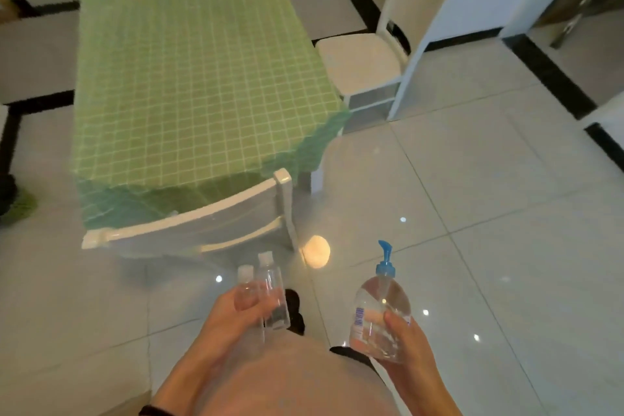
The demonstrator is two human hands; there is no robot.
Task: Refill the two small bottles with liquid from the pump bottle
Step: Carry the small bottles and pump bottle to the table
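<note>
Gripping 2 clear plastic small bottles | left hand | right hand clasps rounded blue-topped pump bottle | near green-checked table

One camera rides on the person's head, at standing height, tipped forward and down. Its wide lens bows the floor tiles toward the edges. The left hand and right hand sit closest, low in the frame above the person's own front. The bench lies farther ahead, upper left, with a white chair at its near end.
</note>
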